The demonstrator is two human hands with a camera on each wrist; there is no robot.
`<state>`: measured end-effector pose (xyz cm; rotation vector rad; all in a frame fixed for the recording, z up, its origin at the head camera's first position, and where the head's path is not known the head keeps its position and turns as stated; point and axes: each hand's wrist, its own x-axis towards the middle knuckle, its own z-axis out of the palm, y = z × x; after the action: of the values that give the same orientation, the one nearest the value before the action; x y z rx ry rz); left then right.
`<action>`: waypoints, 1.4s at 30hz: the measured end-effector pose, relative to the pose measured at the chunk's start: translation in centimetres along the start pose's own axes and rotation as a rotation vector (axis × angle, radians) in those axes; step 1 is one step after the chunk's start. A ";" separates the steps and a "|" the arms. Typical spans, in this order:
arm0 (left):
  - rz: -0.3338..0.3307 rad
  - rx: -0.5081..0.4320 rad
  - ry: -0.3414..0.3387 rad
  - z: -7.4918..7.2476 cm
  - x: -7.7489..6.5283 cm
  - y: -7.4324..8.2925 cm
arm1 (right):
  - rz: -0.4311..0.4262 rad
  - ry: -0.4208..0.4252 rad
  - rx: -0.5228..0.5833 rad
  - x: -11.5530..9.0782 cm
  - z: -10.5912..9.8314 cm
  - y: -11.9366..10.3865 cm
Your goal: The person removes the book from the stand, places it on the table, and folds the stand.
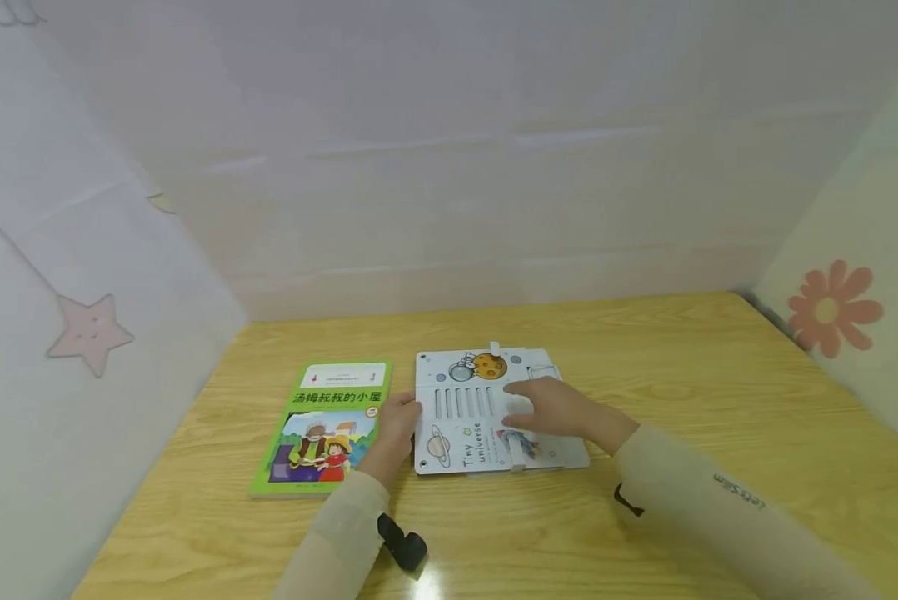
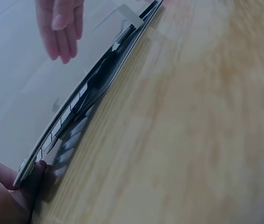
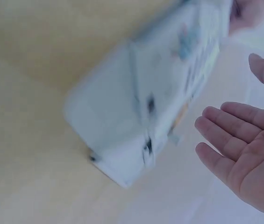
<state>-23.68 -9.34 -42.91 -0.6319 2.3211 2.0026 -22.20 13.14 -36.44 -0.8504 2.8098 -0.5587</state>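
Note:
A white folding book stand (image 1: 449, 446) with space drawings, slots and "Tiny universe" lettering lies near the middle of the table in the head view. My left hand (image 1: 398, 425) pinches its left edge; the left wrist view shows the thumb on one side of the panel (image 2: 71, 100) and fingers beneath, with that edge lifted off the wood. Over the stand's right half is my right hand (image 1: 557, 407). In the right wrist view this hand (image 3: 248, 154) has its fingers extended, apart from the blurred stand (image 3: 108, 98), and holds nothing.
A green-bordered book (image 1: 269, 467) with a cartoon cover lies flat left of the stand. The wooden table (image 1: 704, 383) extends to both sides. Behind it hangs a pale cloth wall (image 1: 449, 208), with a printed star at left and a flower at right.

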 end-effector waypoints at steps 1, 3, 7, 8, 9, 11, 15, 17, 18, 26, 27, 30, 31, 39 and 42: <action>-0.001 -0.003 0.002 0.1 0.0 0.0 | 0.002 0.011 0.005 0.5 -0.5 0.2; -0.003 -0.018 0.000 0.2 -0.1 0.1 | 0.007 0.034 0.006 1.6 -1.3 0.7; -0.008 -0.029 0.007 0.3 -0.1 0.2 | 0.049 0.074 0.022 3.5 -2.2 1.6; -0.010 -0.030 0.008 0.3 -0.1 0.2 | 0.071 0.077 0.031 3.9 -2.2 1.8; -0.009 -0.029 0.010 0.2 -0.1 0.3 | 0.090 0.079 0.044 4.3 -2.3 1.9; -0.012 -0.024 0.017 0.2 -0.2 0.3 | 0.125 0.079 0.056 5.0 -2.2 2.0; -0.010 -0.017 0.022 0.0 -0.3 0.3 | 0.207 0.087 0.110 6.2 -1.8 1.9; -0.014 -0.016 0.022 0.0 -0.3 0.4 | 0.237 0.089 0.143 6.8 -1.5 2.0; -0.016 -0.013 0.022 0.0 -0.3 0.3 | 0.250 0.087 0.161 7.1 -1.3 2.0; -0.009 0.003 0.022 0.2 -0.1 0.3 | 0.276 0.044 0.246 8.7 -0.1 2.4; -0.004 0.005 0.021 0.2 -0.1 0.3 | 0.278 0.040 0.258 8.8 0.1 2.5; -0.004 0.005 0.024 0.4 -0.1 0.4 | 0.278 0.026 0.268 8.8 0.3 2.7; -0.006 0.006 0.028 0.5 -0.1 0.4 | 0.280 0.023 0.268 8.8 0.4 2.7; -0.006 0.013 0.027 0.6 -0.3 0.6 | 0.282 0.039 0.201 8.3 0.8 2.4; -0.006 0.018 0.032 0.6 -0.4 0.6 | 0.282 0.038 0.178 8.3 1.0 2.5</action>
<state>-23.64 -8.59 -42.37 -0.6734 2.3495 1.9812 -30.03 10.12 -38.65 -0.4059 2.7908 -0.7686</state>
